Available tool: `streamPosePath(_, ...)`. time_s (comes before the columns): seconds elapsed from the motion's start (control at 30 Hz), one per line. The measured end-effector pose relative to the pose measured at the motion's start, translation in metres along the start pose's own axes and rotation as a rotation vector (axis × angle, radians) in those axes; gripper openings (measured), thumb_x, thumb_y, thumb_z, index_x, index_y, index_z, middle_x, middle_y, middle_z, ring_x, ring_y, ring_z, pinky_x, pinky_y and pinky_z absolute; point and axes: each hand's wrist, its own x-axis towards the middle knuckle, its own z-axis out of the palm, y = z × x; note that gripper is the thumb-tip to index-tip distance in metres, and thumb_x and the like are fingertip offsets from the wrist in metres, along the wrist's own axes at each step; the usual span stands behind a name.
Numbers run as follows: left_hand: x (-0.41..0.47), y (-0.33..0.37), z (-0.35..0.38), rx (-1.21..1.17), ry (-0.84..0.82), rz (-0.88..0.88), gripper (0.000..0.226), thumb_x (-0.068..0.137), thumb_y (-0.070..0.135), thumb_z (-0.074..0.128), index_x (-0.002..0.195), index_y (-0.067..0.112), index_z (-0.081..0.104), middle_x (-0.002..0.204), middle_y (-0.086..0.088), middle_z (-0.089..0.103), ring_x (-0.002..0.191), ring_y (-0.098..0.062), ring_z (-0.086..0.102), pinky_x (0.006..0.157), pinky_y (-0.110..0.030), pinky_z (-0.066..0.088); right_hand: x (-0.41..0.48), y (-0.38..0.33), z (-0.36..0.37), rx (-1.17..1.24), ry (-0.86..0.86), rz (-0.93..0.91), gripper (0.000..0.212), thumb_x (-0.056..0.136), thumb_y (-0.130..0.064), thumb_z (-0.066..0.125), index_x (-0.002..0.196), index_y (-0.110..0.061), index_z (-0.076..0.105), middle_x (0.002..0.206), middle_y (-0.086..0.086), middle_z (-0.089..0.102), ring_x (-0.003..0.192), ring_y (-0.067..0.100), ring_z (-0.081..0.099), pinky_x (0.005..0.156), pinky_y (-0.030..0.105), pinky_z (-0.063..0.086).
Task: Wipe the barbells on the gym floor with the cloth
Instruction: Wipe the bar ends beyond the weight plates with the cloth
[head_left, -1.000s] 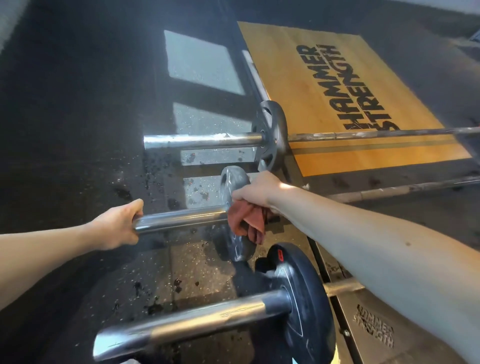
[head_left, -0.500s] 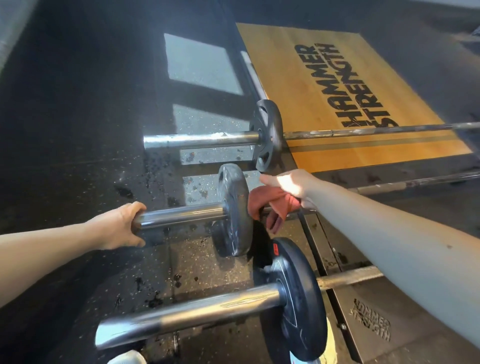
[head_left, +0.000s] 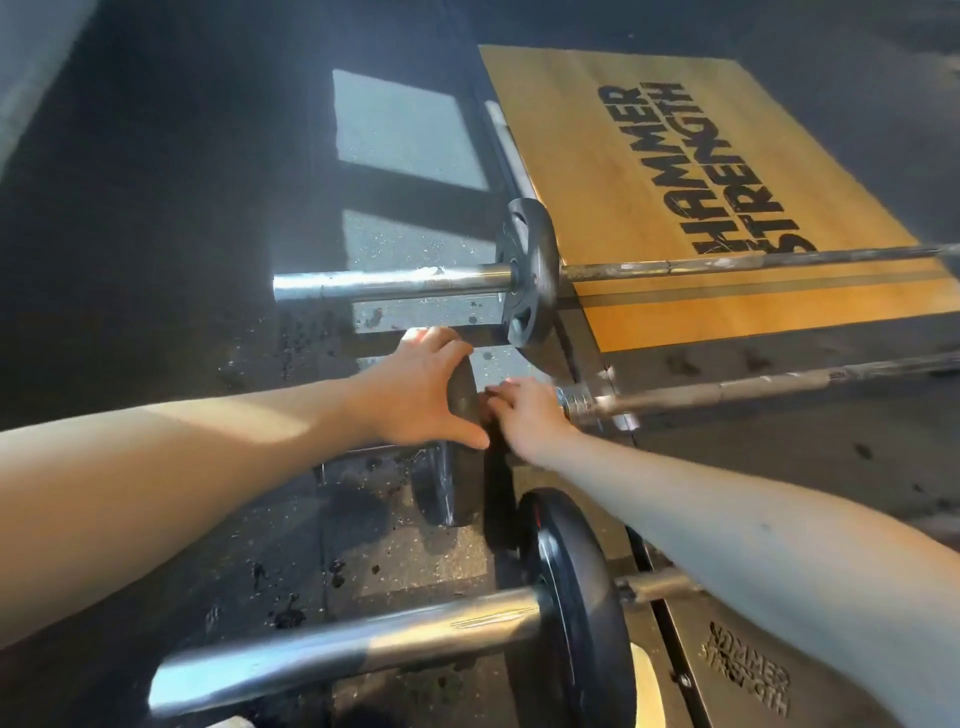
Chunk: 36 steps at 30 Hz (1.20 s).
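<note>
Leaving the sleeve end it held half a second ago, the left hand (head_left: 415, 400) now sits on top of the middle plate (head_left: 462, 483). Its fingers (head_left: 441, 340) drape over the far side of the rounded rim and the thumb hooks down the near side, so it grips the dark, matte disc. The right hand (head_left: 527, 415) has slid in close to the plate's inner face, palm down over the bar of the middle barbell (head_left: 753, 387). How far its fingers are curled cannot be told, and the red cloth it carried before is hidden from view. Just beside this hand a bright knurled collar (head_left: 574, 400) catches the light, and the thin, dull, scuffed shaft runs off to the right. This barbell lies between two others on the floor (head_left: 156, 260), black speckled rubber spotted with dark wet drops. The far barbell (head_left: 389, 283) has a smooth chrome sleeve and a black spoked plate standing upright at the edge of a varnished wooden platform (head_left: 597, 156) printed with black block letters. The near barbell (head_left: 337, 660) shows a thick polished sleeve and a glossy black round plate
</note>
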Motion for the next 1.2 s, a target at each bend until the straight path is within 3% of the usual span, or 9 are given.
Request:
streamPosePath(0.1,0.007,0.0,0.007,0.031,0.037,-0.016,0.119,0.065,0.08,0.074,0.156,0.02,0.028,0.153,0.0,0.03,0.139,-0.025,0.034,0.112,-0.043,0.043,-0.008,0.008,0.009,-0.232,-0.013,-0.299,0.029,0.099,-0.016,0.056,0.126,-0.01,0.066,0.125,0.008,0.058,0.119,0.021,0.044,0.098,0.037,0.04)
streamPosePath(0.17,0.007,0.002,0.008,0.018,0.031,-0.017,0.118,0.066,0.079,0.074,0.158,0.022,0.026,0.156,0.0,0.028,0.142,-0.026,0.032,0.112,-0.044,0.042,-0.004,0.028,-0.01,-0.249,0.068,-0.215,0.028,0.095,-0.007,0.064,0.122,0.001,0.065,0.113,0.006,0.057,0.114,0.006,0.047,0.085,0.036,0.044)
streamPosePath(0.3,0.007,0.004,0.007,-0.007,0.01,-0.036,0.116,0.068,0.076,0.074,0.159,0.025,0.022,0.16,0.002,0.025,0.145,-0.027,0.03,0.112,-0.047,0.042,0.012,0.04,-0.03,-0.604,0.034,0.051,0.033,0.095,-0.025,0.07,0.126,-0.015,0.066,0.121,0.004,0.056,0.115,0.021,0.055,0.087,0.029,0.054)
streamPosePath(0.43,0.008,0.004,0.002,0.001,-0.013,-0.043,0.115,0.069,0.075,0.074,0.159,0.024,0.022,0.158,0.001,0.026,0.143,-0.027,0.033,0.112,-0.047,0.045,0.043,0.012,-0.025,-0.429,0.098,0.117,0.052,0.087,-0.024,0.08,0.135,-0.019,0.061,0.137,0.006,0.052,0.122,0.022,0.056,0.088,0.033,0.058)
streamPosePath(0.63,0.01,0.001,0.002,0.036,-0.017,-0.031,0.115,0.068,0.079,0.07,0.158,0.025,0.024,0.157,0.002,0.026,0.139,-0.027,0.039,0.108,-0.046,0.049,0.039,0.041,-0.011,-0.549,0.056,-0.079,0.02,0.097,-0.028,0.068,0.11,-0.015,0.074,0.1,0.002,0.062,0.099,0.019,0.053,0.086,0.03,0.054)
streamPosePath(0.77,0.009,0.0,0.005,0.034,-0.002,-0.007,0.117,0.068,0.08,0.07,0.159,0.022,0.024,0.158,0.002,0.026,0.139,-0.027,0.039,0.106,-0.043,0.049,-0.005,0.102,0.021,-0.341,0.148,-0.23,0.041,0.083,-0.082,0.05,0.108,-0.051,0.061,0.121,-0.001,0.06,0.116,0.028,0.057,0.102,0.052,0.048)
streamPosePath(0.87,0.01,-0.004,0.006,0.006,0.0,-0.002,0.121,0.066,0.082,0.069,0.16,0.022,0.021,0.16,0.001,0.026,0.14,-0.029,0.04,0.107,-0.045,0.048,-0.025,0.099,0.016,-0.457,0.111,-0.31,0.021,0.102,-0.046,0.054,0.12,-0.036,0.06,0.118,0.004,0.056,0.105,0.03,0.06,0.089,0.052,0.054)
streamPosePath(0.97,0.013,-0.008,0.008,-0.033,0.0,-0.018,0.12,0.066,0.082,0.069,0.16,0.024,0.02,0.16,0.002,0.025,0.143,-0.029,0.036,0.111,-0.049,0.045,0.001,0.086,-0.004,-0.456,0.257,-0.289,0.02,0.084,-0.001,0.072,0.102,-0.007,0.073,0.105,0.011,0.062,0.098,0.032,0.061,0.075,0.04,0.058)
streamPosePath(1.2,0.016,-0.006,0.0,-0.022,-0.021,-0.033,0.112,0.072,0.077,0.068,0.16,0.024,0.021,0.158,0.007,0.023,0.129,-0.023,0.049,0.101,-0.039,0.05,0.078,0.044,-0.023,-0.333,0.037,0.063,0.019,0.095,-0.028,0.069,0.111,-0.018,0.071,0.105,0.003,0.066,0.093,0.02,0.062,0.081,0.036,0.06)
